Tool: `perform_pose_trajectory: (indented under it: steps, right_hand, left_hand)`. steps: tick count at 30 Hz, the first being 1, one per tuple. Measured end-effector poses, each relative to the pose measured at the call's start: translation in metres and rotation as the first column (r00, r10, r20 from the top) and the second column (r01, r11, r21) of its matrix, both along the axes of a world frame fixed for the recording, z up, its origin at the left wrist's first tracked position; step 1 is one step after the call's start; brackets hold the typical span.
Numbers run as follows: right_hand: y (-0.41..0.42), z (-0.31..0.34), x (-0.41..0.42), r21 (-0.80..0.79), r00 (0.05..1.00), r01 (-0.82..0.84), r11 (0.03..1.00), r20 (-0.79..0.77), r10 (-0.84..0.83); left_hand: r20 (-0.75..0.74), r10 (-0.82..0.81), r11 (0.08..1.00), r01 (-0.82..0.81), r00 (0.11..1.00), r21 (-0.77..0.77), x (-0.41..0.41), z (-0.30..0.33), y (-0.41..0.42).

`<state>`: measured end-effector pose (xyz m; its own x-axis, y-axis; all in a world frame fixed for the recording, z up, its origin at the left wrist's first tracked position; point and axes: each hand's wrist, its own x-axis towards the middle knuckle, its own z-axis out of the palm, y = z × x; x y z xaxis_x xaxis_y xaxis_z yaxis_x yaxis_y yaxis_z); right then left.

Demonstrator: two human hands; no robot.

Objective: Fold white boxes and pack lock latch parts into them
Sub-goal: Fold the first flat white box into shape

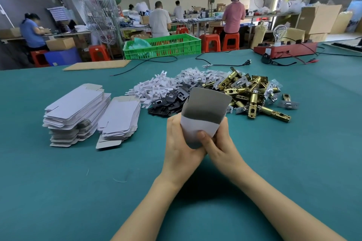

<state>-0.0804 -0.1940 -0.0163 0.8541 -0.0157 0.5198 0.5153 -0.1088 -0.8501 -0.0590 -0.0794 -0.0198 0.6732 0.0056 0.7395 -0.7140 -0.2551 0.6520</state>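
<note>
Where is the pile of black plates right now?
In the head view, the black plates lie mid-table, between the white plastic pieces and the brass latches, just beyond the held box.

Both hands, left hand (pixel 179 139) and right hand (pixel 217 143), clasped around a white box blank (pixel 203 111), held upright above the green table (pixel 78 182). Beyond: flat box stacks (pixel 78 109), black plates (pixel 170 101), brass latches (pixel 252 94).
</note>
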Motion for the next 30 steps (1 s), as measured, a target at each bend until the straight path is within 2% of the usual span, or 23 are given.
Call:
perform_pose_trajectory:
  steps: [4, 7, 11, 16, 19, 23, 27, 30]
  right_hand:
    - [-0.001, 0.001, 0.001, 0.006, 0.998, -0.018, 1.0, -0.068, 0.019]
    - [0.0, 0.005, -0.001, -0.003, 0.996, -0.013, 1.0, -0.083, 0.013]
    - [0.002, 0.009, -0.003, -0.001, 0.996, -0.026, 1.0, -0.086, 0.025]
    - [-0.007, 0.014, -0.003, 0.068, 0.994, -0.009, 0.998, -0.108, 0.016]
    - [-0.01, 0.015, -0.002, 0.054, 0.992, 0.032, 0.998, -0.124, -0.025]
    - [-0.01, 0.014, -0.001, 0.044, 0.993, 0.062, 0.997, -0.104, -0.057]
    - [-0.005, 0.015, 0.001, 0.062, 0.993, 0.11, 0.992, 0.042, -0.112]
    - [-0.003, 0.016, 0.0, 0.082, 0.967, 0.208, 0.975, 0.129, -0.218]
  left_hand:
    - [-0.173, -0.142, 0.99, 0.138, 0.975, -0.036, -0.001, 0.006, 0.002]
    - [-0.301, -0.278, 0.96, 0.256, 0.912, -0.111, -0.002, 0.009, 0.003]
    - [-0.377, -0.406, 0.914, 0.372, 0.832, -0.164, -0.003, 0.014, 0.005]
    - [-0.398, -0.463, 0.886, 0.418, 0.792, -0.198, -0.002, 0.015, 0.01]
    - [-0.369, -0.397, 0.915, 0.328, 0.84, -0.237, -0.003, 0.011, 0.007]
    - [-0.315, -0.326, 0.94, 0.272, 0.891, -0.205, -0.006, 0.009, 0.003]
    - [-0.236, -0.284, 0.951, 0.243, 0.929, -0.189, -0.006, 0.01, 0.004]
    - [-0.166, -0.297, 0.947, 0.268, 0.94, -0.178, -0.009, 0.011, 0.001]
